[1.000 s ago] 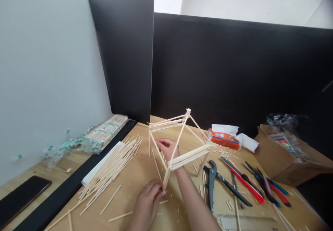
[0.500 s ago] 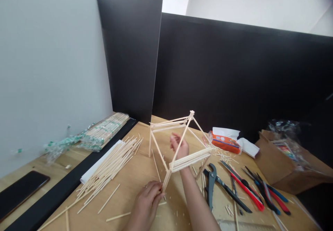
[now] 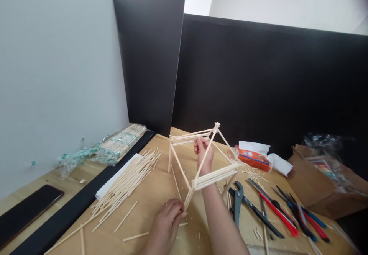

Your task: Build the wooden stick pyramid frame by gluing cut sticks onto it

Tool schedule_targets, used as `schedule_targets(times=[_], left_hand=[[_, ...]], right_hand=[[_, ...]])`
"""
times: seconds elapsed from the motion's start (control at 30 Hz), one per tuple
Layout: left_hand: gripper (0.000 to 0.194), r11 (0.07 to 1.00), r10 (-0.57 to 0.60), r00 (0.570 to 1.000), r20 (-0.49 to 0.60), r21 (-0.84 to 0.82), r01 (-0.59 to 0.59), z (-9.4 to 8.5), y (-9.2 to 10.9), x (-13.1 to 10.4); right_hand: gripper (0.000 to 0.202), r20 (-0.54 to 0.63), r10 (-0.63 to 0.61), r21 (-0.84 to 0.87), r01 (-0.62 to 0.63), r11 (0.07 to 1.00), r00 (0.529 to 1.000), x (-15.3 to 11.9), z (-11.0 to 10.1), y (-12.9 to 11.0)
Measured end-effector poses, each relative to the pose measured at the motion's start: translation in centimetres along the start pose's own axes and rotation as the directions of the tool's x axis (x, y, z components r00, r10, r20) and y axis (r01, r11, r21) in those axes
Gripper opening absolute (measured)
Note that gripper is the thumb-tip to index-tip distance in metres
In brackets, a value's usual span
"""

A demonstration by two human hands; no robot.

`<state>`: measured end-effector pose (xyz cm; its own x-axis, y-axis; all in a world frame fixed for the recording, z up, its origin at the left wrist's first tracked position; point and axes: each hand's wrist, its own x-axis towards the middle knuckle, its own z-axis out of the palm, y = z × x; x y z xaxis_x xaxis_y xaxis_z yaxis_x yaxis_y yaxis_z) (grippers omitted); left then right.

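Observation:
A frame built of thin wooden sticks [image 3: 217, 175] stands on the table, with upright legs, slanted sides and bundled crossbars. Its near leg is pinched low down between the thumb and fingers of my left hand [image 3: 169, 222]. My right hand [image 3: 204, 155] reaches under the near crossbars and up inside the frame. Its curled fingers close at the far crossbar [image 3: 186, 139]; the exact contact is partly hidden. One slanted stick crosses in front of this hand.
Loose sticks [image 3: 129, 182] lie on white paper at left, by a phone [image 3: 31, 213] and bagged sticks [image 3: 120, 144]. Pliers [image 3: 237, 205], red-handled cutters [image 3: 281, 216] and other tools lie right. Behind them are an orange tissue pack [image 3: 253, 158] and a cardboard box [image 3: 313, 186].
My right hand has moved up and away, from the open middle of the frame to its far crossbar, and its fingers have drawn together. My left hand keeps hold of the near leg.

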<state>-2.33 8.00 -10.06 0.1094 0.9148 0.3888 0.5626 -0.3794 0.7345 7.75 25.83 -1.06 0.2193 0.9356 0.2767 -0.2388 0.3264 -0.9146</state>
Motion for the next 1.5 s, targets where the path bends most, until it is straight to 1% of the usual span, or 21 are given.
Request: schedule_targets(times=[0.1, 0.23, 0.33, 0.43, 0.5, 0.57, 0.7, 0.8, 0.93, 1.03, 1.13, 1.23, 1.3, 1.33, 1.4, 1.5], left_hand=[[0.014, 1.0, -0.004, 1.0, 0.008, 0.008, 0.004, -0.1, 0.1, 0.1], [0.015, 1.0, -0.02, 0.999, 0.025, 0.024, 0.019, -0.2, 0.2, 0.1], [0.017, 1.0, -0.017, 0.999, 0.037, 0.025, 0.016, -0.3, 0.3, 0.2], [0.019, 0.999, -0.014, 0.999, 0.053, 0.031, 0.013, -0.3, 0.3, 0.2], [0.019, 0.999, -0.01, 0.999, 0.051, 0.033, 0.009, -0.3, 0.3, 0.2], [0.018, 1.0, -0.004, 0.999, 0.047, 0.028, 0.002, -0.3, 0.2, 0.1], [0.018, 1.0, 0.018, 1.0, 0.02, 0.015, -0.019, -0.4, 0.3, 0.1], [0.018, 1.0, 0.025, 1.0, 0.015, 0.017, -0.025, -0.5, 0.5, 0.2], [0.017, 0.999, 0.017, 1.0, 0.024, 0.026, -0.018, -0.5, 0.5, 0.2], [0.016, 1.0, 0.003, 1.0, 0.023, 0.028, -0.004, -0.4, 0.4, 0.2], [0.014, 1.0, -0.013, 1.0, 0.024, 0.02, 0.012, -0.3, 0.4, 0.2], [0.014, 1.0, -0.021, 0.999, 0.026, -0.002, 0.022, -0.3, 0.4, 0.1], [0.014, 0.999, -0.029, 0.999, 0.03, -0.017, 0.03, -0.3, 0.4, 0.1], [0.014, 0.999, -0.036, 0.999, 0.034, -0.02, 0.037, -0.3, 0.4, 0.0], [0.015, 0.999, -0.049, 0.998, 0.041, -0.022, 0.05, -0.3, 0.5, 0.0], [0.015, 0.998, -0.067, 0.996, 0.053, -0.018, 0.068, -0.3, 0.6, 0.0]], right_hand=[[0.03, 0.075, 0.027, -0.002, -0.027, 1.0, 0.997, -1.2, 0.7, -0.1], [0.035, 0.112, 0.064, -0.004, -0.064, 0.998, 0.992, -2.5, 1.8, -0.6], [0.039, 0.227, 0.123, -0.036, -0.118, 0.992, 0.966, -2.9, 2.5, -0.9], [0.035, 0.326, 0.152, -0.061, -0.14, 0.988, 0.933, -3.0, 3.1, -0.9], [0.033, 0.351, 0.154, -0.064, -0.14, 0.988, 0.924, -2.9, 3.5, -0.7], [0.033, 0.35, 0.155, -0.065, -0.141, 0.988, 0.924, -2.8, 3.8, -0.4], [0.036, 0.299, 0.151, -0.065, -0.137, 0.988, 0.942, -2.8, 4.3, 0.1], [0.034, 0.255, 0.123, -0.063, -0.111, 0.992, 0.959, -3.2, 4.4, -0.1], [0.032, 0.2, 0.101, -0.06, -0.091, 0.994, 0.975, -3.6, 4.1, -0.4], [0.033, 0.128, 0.101, -0.045, -0.096, 0.994, 0.987, -3.4, 2.9, -0.2], [0.032, -0.006, 0.09, -0.023, -0.09, 0.996, 0.996, -2.7, 0.9, 0.4], [0.03, -0.157, 0.073, -0.022, -0.077, 0.997, 0.985, -2.0, -1.1, 1.1], [0.029, -0.227, 0.058, -0.03, -0.067, 0.997, 0.972, -1.8, -2.0, 1.3], [0.029, -0.243, 0.052, -0.037, -0.062, 0.997, 0.969, -1.8, -2.1, 1.4], [0.031, -0.238, 0.036, -0.052, -0.05, 0.997, 0.971, -1.8, -2.0, 1.3], [0.04, -0.168, 0.006, -0.087, -0.021, 0.996, 0.986, -1.8, -1.0, 0.9]])
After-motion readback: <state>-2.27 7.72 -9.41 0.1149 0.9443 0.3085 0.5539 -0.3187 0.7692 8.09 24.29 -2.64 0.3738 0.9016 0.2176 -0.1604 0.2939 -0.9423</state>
